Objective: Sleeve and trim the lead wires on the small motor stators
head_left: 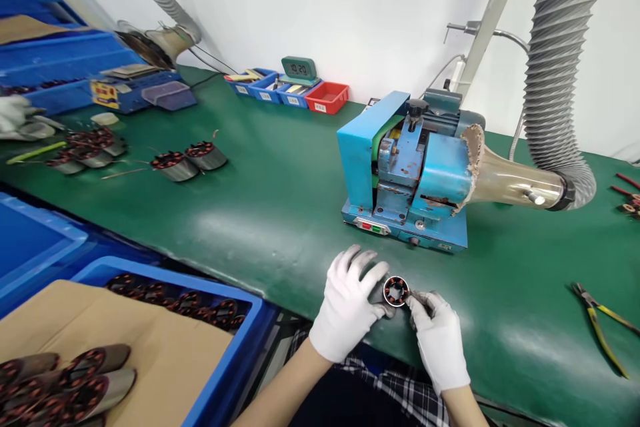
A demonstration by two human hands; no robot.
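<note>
A round motor stator (396,291) with a silver rim and copper windings is at the front of the green table, between my two gloved hands. My left hand (350,300), in a white glove, has its fingers spread and curved, with the thumb near the stator's lower left edge. At the stator's right edge, the fingertips of my right hand (439,337) are pinched together; whatever lies between them is too small to make out. Behind both hands stands a blue belt machine (405,173).
Pliers (595,320) lie at the right. More stators (190,160) stand at the left on the green table (280,213). A blue crate (250,307) with cardboard and stators is at the lower left. A co-worker's glove (20,119) shows at the far left.
</note>
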